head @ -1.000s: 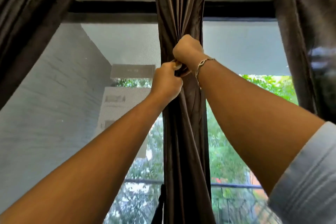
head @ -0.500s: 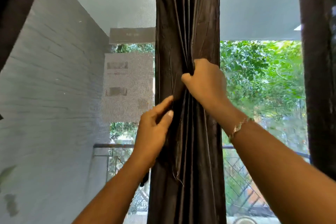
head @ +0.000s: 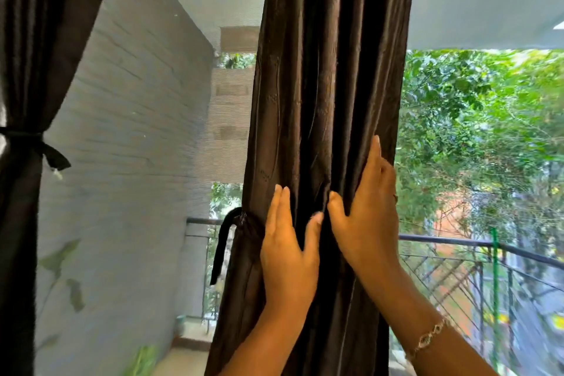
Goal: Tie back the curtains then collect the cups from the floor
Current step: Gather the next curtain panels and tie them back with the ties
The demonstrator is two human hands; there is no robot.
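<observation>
A dark brown curtain (head: 323, 94) hangs gathered in the middle of the window. A dark tie-back strap (head: 227, 238) circles it on its left side, with a loose end hanging down. My left hand (head: 288, 249) lies flat on the folds just right of the strap, fingers stretched out. My right hand (head: 364, 214) presses on the curtain's right side, thumb tucked into a fold and fingers wrapped toward the edge. A second curtain (head: 27, 70) at the far left is bound by a knotted strap (head: 45, 148). No cups are in view.
Behind the glass is a balcony with a metal railing (head: 476, 246), a grey brick wall (head: 122, 162) on the left and green trees (head: 476, 119) on the right. A green pole (head: 495, 284) stands by the railing.
Both hands have slid down the curtain from the upper gather and flattened out. The view has dropped, and the strap around the curtain now shows.
</observation>
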